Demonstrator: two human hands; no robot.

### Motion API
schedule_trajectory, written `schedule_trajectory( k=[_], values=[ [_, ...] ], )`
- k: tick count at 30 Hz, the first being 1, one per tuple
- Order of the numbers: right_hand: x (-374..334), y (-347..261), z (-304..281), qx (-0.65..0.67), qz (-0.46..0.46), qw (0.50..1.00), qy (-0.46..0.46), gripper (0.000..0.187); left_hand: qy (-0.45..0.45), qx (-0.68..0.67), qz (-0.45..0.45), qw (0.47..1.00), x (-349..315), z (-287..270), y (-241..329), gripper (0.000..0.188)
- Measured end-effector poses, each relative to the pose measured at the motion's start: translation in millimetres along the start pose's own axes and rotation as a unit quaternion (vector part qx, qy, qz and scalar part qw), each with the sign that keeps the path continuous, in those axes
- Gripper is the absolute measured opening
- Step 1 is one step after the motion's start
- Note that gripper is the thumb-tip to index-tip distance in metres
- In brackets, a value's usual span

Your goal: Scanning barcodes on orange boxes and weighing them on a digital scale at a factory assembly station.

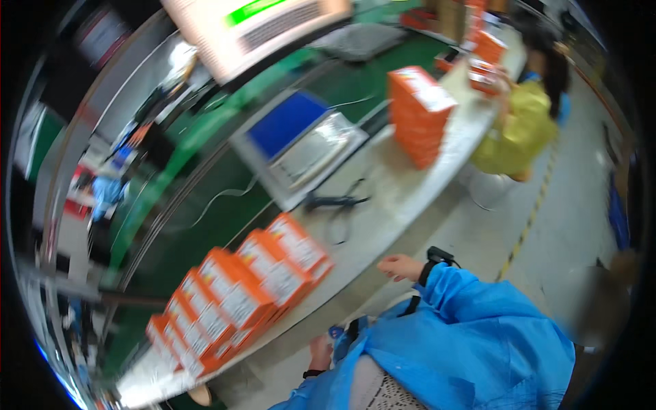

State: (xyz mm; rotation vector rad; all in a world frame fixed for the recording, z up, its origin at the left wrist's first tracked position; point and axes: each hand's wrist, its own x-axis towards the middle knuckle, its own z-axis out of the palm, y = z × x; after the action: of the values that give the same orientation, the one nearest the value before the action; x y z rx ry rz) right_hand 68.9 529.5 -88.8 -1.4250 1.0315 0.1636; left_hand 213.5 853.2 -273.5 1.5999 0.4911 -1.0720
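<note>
My right hand (401, 267) hangs in front of the long workbench's edge. Its fingers are loosely bent and apart, with nothing visible in them, and a black device is strapped at the wrist. Lower down and closer to my body is my left hand (320, 352), blurred and partly cut off by my blue sleeve, so its fingers do not show well. Neither hand touches the stacked orange boxes (236, 290) that stand in a slanting row on the bench at the left. Nearest to my right hand on the bench lies a black handheld scanner (333, 201) with a cable.
A taller stack of orange boxes (420, 123) stands farther along the bench (389, 205). Behind the scanner is a grey tray with a blue panel (290, 126). A bright screen (253, 31) hangs above. At the far right a person in yellow (523, 130) handles orange boxes.
</note>
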Motion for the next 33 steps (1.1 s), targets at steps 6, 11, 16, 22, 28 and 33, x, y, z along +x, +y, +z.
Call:
schedule_trajectory(
  k=[6,11,16,22,28,33],
  values=[
    [-70,33,-142,0.106,0.038,0.989,0.097,0.04,-0.265,0.395,0.469,0.744,-107,231,89,0.04],
    [-101,27,-225,0.259,0.02,0.948,0.182,0.031,-0.379,0.27,0.307,0.83,-126,370,166,0.046],
    [-80,-11,-264,0.27,-0.019,0.947,0.17,0.03,-0.348,0.101,0.181,0.914,-120,433,238,0.07],
    [-40,-17,-338,0.248,-0.033,0.94,0.233,0.047,-0.452,0.078,0.133,0.879,-141,519,287,0.106],
    [65,-53,-401,0.243,-0.034,0.96,0.134,0.097,-0.611,-0.213,0.071,0.759,-84,582,295,0.087],
    [152,-19,-448,0.206,-0.053,0.977,0.018,0.078,-0.513,-0.181,0.102,0.833,-72,600,290,0.089]
  ],
)
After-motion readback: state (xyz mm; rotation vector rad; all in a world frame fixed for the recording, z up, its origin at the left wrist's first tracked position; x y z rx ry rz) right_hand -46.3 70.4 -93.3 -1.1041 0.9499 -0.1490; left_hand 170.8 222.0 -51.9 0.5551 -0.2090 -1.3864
